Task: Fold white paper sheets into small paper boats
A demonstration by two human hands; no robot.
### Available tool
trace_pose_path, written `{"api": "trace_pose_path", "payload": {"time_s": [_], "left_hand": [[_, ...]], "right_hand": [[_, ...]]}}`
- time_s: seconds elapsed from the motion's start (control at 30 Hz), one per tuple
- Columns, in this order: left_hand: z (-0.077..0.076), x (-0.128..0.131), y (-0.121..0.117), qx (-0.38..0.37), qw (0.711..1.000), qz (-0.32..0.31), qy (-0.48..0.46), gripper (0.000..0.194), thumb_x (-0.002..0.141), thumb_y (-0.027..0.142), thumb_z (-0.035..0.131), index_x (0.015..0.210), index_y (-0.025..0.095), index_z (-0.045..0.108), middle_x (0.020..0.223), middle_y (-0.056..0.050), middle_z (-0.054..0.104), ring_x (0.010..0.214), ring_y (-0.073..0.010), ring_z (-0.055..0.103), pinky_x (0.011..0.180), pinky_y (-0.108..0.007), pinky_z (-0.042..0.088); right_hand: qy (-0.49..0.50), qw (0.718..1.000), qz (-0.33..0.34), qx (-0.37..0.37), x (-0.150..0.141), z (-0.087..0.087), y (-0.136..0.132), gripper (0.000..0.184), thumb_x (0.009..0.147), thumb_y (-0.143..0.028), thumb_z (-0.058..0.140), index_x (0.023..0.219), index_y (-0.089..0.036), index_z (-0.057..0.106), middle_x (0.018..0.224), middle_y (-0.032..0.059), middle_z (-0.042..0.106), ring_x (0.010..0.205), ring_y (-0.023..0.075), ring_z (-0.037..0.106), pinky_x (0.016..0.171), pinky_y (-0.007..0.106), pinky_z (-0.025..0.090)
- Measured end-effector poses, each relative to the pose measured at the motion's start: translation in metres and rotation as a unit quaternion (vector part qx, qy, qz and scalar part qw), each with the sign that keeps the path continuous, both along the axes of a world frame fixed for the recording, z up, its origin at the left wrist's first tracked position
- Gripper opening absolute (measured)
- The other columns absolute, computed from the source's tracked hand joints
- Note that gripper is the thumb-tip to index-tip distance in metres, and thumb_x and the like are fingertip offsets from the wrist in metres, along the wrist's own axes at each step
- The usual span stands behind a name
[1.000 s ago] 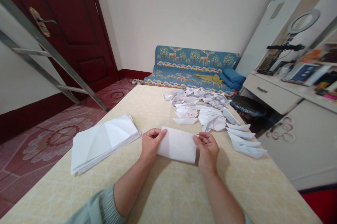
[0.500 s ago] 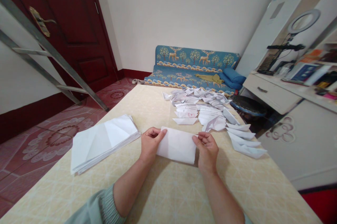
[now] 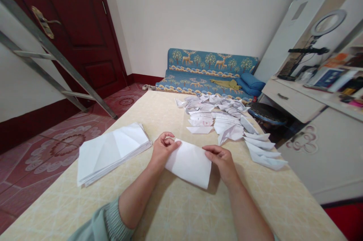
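A folded sheet of white paper (image 3: pixel 189 163) is held between my hands above the table, tilted with its right end lower. My left hand (image 3: pixel 164 148) pinches its upper left corner between thumb and fingers. At the upper right corner, my right hand (image 3: pixel 222 161) grips the paper with thumb and forefinger. To the left lies a stack of white paper sheets (image 3: pixel 113 152) with crease lines on the top one. Many folded paper boats (image 3: pixel 228 125) are gathered beyond my hands, and a short row of boats (image 3: pixel 262 150) sits to the right.
The table has a pale yellow patterned cloth (image 3: pixel 181 218). Behind it stands a blue sofa (image 3: pixel 198 76) with a deer print. A metal ladder (image 3: pixel 70 74) leans at the left by a dark red door (image 3: pixel 82 18). A round stool (image 3: pixel 266 113) and a white cabinet (image 3: pixel 326 150) are on the right.
The folded paper has turned clockwise, its lower right corner dropping towards me. My right hand has shifted slightly left along its edge; my left hand keeps its hold.
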State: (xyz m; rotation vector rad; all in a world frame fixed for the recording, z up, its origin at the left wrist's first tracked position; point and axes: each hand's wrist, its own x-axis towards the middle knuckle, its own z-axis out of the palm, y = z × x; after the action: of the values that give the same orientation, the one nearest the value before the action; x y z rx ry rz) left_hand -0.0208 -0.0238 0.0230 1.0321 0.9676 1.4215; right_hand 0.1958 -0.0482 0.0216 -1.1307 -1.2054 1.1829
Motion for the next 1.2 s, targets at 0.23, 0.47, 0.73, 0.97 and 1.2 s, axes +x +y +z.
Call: {"api": "trace_pose_path", "payload": {"time_s": [0.23, 0.47, 0.73, 0.97, 1.2], "left_hand": [[0.0, 0.002, -0.003, 0.018, 0.987, -0.152, 0.057, 0.038, 0.059, 0.026, 0.077, 0.085, 0.017, 0.051, 0.05, 0.009, 0.047, 0.042, -0.0033, 0.04, 0.043, -0.015, 0.031], [-0.005, 0.012, -0.009, 0.024, 0.969, -0.227, 0.098, 0.039, 0.058, 0.025, 0.078, 0.087, 0.015, 0.055, 0.051, 0.007, 0.049, 0.042, -0.0034, 0.04, 0.042, -0.015, 0.029], [-0.003, 0.008, -0.008, -0.051, 0.987, -0.142, 0.05, 0.04, 0.052, 0.027, 0.081, 0.084, 0.013, 0.062, 0.071, -0.003, 0.066, 0.058, -0.0115, 0.058, 0.055, -0.021, 0.044], [-0.004, 0.013, -0.01, -0.062, 0.997, -0.029, 0.04, 0.034, 0.061, 0.043, 0.073, 0.063, 0.011, 0.063, 0.057, -0.002, 0.062, 0.046, -0.0097, 0.049, 0.044, -0.02, 0.035], [-0.008, 0.011, -0.01, -0.052, 0.997, -0.022, 0.052, 0.044, 0.072, 0.053, 0.06, 0.055, 0.012, 0.056, 0.048, 0.002, 0.051, 0.042, -0.0065, 0.039, 0.042, -0.019, 0.027]], "right_hand": [[-0.057, 0.981, 0.177, -0.061, -0.001, 0.01, -0.011, 0.025, 0.066, -0.036, 0.073, 0.078, -0.013, 0.07, 0.067, 0.0019, 0.064, 0.056, 0.0114, 0.052, 0.053, 0.022, 0.035], [-0.107, 0.969, 0.219, -0.035, -0.023, 0.004, -0.013, 0.028, 0.072, -0.037, 0.066, 0.06, -0.013, 0.059, 0.052, -0.0047, 0.045, 0.048, 0.0062, 0.036, 0.045, 0.02, 0.021], [-0.079, 0.996, -0.005, 0.043, -0.022, -0.004, -0.006, 0.028, 0.073, -0.037, 0.063, 0.059, -0.016, 0.053, 0.052, -0.0043, 0.044, 0.049, 0.0088, 0.037, 0.046, 0.021, 0.026], [-0.083, 0.991, -0.05, 0.093, -0.031, -0.002, -0.01, 0.034, 0.074, -0.033, 0.062, 0.053, -0.018, 0.041, 0.052, -0.0054, 0.031, 0.05, 0.0081, 0.029, 0.046, 0.021, 0.022], [-0.103, 0.987, -0.068, 0.107, -0.033, -0.002, -0.011, 0.034, 0.076, -0.033, 0.06, 0.052, -0.018, 0.041, 0.052, -0.0055, 0.029, 0.05, 0.0082, 0.028, 0.046, 0.022, 0.022]]}}
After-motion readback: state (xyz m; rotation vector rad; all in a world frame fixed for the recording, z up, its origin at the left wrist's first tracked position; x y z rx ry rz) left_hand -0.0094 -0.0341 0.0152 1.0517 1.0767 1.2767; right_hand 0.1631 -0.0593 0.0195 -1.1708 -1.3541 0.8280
